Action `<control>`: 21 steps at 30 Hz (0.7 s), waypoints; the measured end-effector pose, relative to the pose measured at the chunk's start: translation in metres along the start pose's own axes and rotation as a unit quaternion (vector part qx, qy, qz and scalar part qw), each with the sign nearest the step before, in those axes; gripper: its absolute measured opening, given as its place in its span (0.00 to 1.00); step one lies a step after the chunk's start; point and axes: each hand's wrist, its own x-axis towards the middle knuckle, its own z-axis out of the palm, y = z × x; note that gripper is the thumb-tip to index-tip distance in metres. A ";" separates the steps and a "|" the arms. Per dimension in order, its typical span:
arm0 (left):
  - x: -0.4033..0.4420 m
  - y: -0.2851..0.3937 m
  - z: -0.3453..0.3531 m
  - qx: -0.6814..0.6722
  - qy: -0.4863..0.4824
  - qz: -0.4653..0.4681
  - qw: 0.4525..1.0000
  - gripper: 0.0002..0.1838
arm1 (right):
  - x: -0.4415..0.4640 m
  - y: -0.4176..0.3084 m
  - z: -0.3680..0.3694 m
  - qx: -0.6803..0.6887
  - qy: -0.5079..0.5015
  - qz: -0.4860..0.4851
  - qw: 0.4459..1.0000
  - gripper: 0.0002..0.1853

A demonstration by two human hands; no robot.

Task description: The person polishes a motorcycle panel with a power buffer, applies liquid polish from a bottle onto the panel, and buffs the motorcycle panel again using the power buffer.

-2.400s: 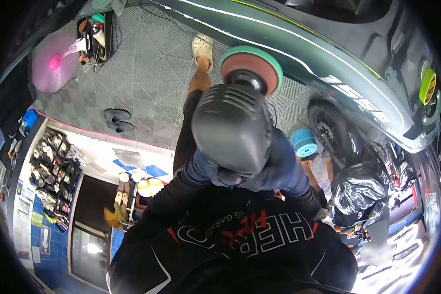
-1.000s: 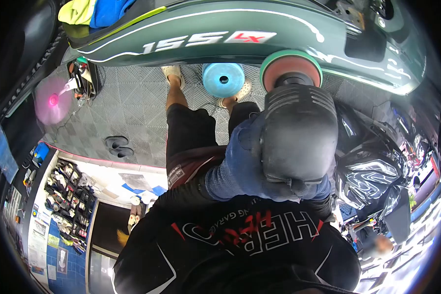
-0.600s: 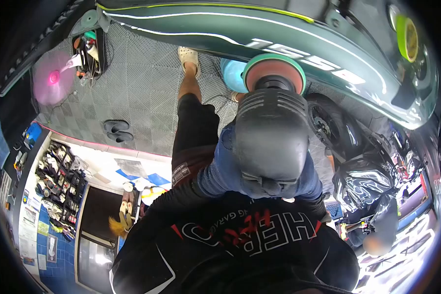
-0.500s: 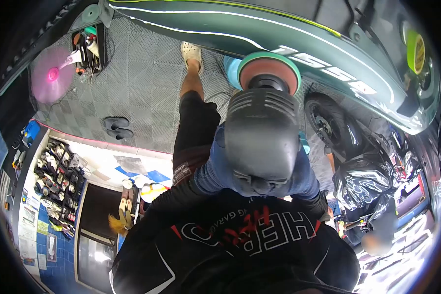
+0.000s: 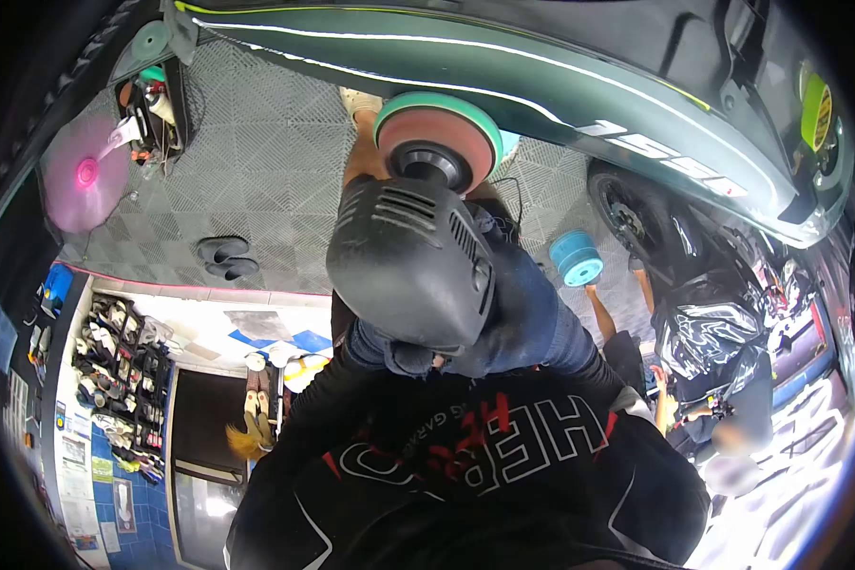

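A black polisher (image 5: 408, 271) hangs in front of my body, tilted left. Its round reddish pad (image 5: 427, 142) with a green rim overlaps the lower edge of the green vehicle panel (image 5: 541, 104); whether they touch cannot be told. My two arms reach it from below, in a black sleeve (image 5: 328, 404) on the left and blue cloth (image 5: 532, 299) over the right forearm. The housing and cloth hide my left hand and my right hand, so their fingers cannot be made out. A tiny patch of skin shows under the housing; whose hand it belongs to is unclear.
A blue stool (image 5: 577, 258) and a motorcycle wheel (image 5: 625, 211) are at right, with another person's legs (image 5: 606, 318) below. At left are a spinning pink fan (image 5: 86, 172), a tool caddy (image 5: 152, 114) and black slippers (image 5: 226, 257). Shoes fill a rack (image 5: 123, 380).
The polisher has swung right and then back left, and now tilts left. The panel has shifted in view along with the camera. More of the blue stool and the other person's legs shows at right.
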 end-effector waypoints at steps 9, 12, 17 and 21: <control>-0.042 0.026 0.028 -0.095 -0.140 -0.068 0.983 0.37 | -0.052 -0.014 -0.047 0.008 -0.035 -0.021 0.999 0.52; -0.053 0.037 0.048 -0.113 -0.162 -0.077 0.977 0.37 | -0.075 -0.019 -0.061 0.140 0.004 0.011 0.990 0.52; -0.059 0.057 0.084 -0.149 -0.188 -0.089 0.967 0.37 | -0.109 -0.028 -0.100 0.097 0.019 -0.001 0.995 0.41; -0.048 0.080 0.116 -0.206 -0.199 -0.098 0.953 0.37 | -0.115 -0.014 -0.095 0.039 0.027 0.001 0.999 0.36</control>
